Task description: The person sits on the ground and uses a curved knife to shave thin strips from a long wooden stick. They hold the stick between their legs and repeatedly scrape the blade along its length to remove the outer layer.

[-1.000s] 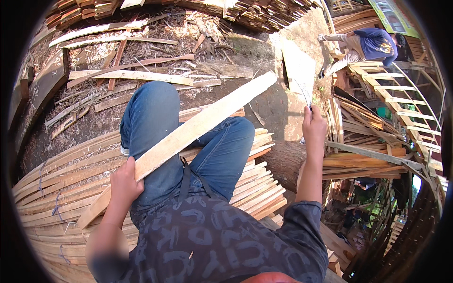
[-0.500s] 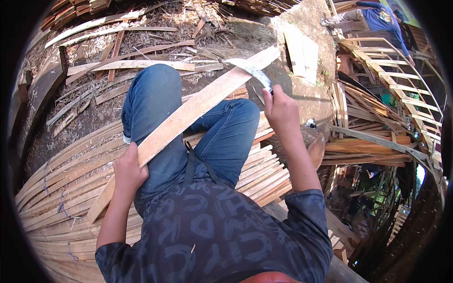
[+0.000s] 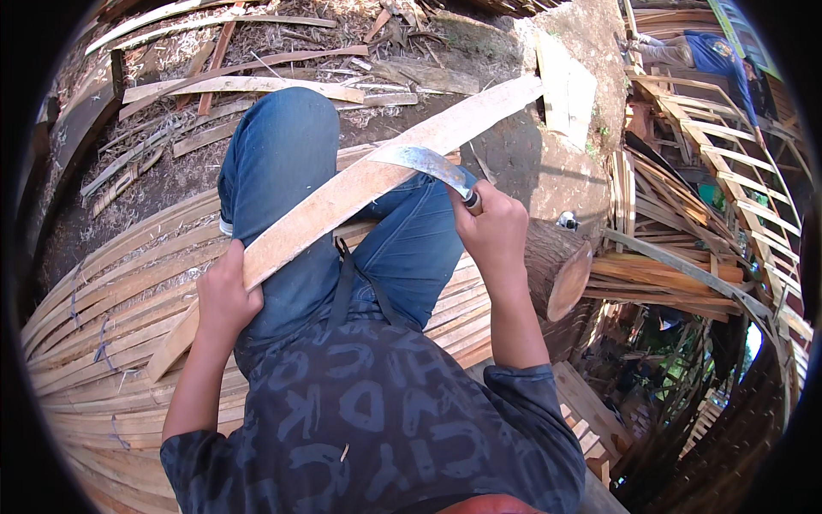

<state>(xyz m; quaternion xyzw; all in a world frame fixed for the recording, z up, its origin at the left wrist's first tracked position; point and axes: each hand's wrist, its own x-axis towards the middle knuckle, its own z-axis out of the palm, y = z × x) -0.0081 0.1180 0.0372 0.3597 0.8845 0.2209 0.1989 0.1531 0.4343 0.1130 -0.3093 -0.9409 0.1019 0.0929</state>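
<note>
A long pale wooden slat [image 3: 330, 201] slants across my thighs, its lower end passing beyond my left forearm and its far end up near the middle right. My left hand [image 3: 228, 289] is closed around the slat's lower part, beside my left hip. In my right hand [image 3: 494, 224] is the short handle of a curved knife [image 3: 425, 163], fingers wrapped round it. The sickle-like blade lies over the slat's upper face, a little past its middle; whether its edge touches the wood I cannot tell.
Bundled slats [image 3: 111, 343] spread beneath and to my left. A cut log [image 3: 568, 278] stands by my right arm. Shavings and loose strips [image 3: 257, 86] litter the ground ahead. At far right are stacked timber [image 3: 668, 274], a slatted wooden frame [image 3: 736, 163] and another person [image 3: 715, 60] in blue.
My right hand has drawn the curved knife back toward me and leftward along the slat. The left hand keeps its grip, and the whole view has shifted slightly.
</note>
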